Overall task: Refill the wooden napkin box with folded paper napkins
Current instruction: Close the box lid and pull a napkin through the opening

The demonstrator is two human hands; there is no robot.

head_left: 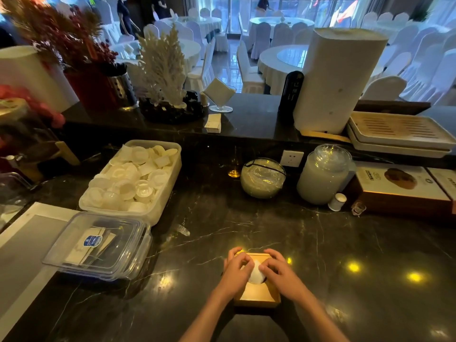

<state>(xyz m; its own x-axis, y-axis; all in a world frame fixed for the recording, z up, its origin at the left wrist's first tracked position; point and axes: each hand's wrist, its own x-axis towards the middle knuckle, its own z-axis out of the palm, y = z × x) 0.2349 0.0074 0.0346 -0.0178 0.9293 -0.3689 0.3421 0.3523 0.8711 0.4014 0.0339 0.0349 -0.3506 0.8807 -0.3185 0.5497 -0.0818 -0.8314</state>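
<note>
I see the small light-brown wooden napkin box (256,292) sitting on the dark marble counter (345,255), close to me and a bit right of the middle. Both hands are on top of it. A bit of white paper napkin (256,275) pokes up from the round hole in the lid, right between the two hands.

I think the step now is pulling or tucking that napkin at the hole so it sits right. To do it well, I would go slow and pinch only the top sheet. Paper tears fast if I tug hard. I would keep one hand pressing the box down so it does not slide on the shiny counter. I would pull straight up, not to the side, so the sheet does not catch on the edge of the hole.

The left hand (237,267) lies over the left side of the lid, fingers curled down, tips at the napkin. The right hand (277,267) lies over the right side the same way, tips touching the napkin's other edge. Both forearms come up from the bottom of the view and meet at the box like a V. Both hands look half curled; I cannot tell if they pinch the napkin or only touch it.
</note>
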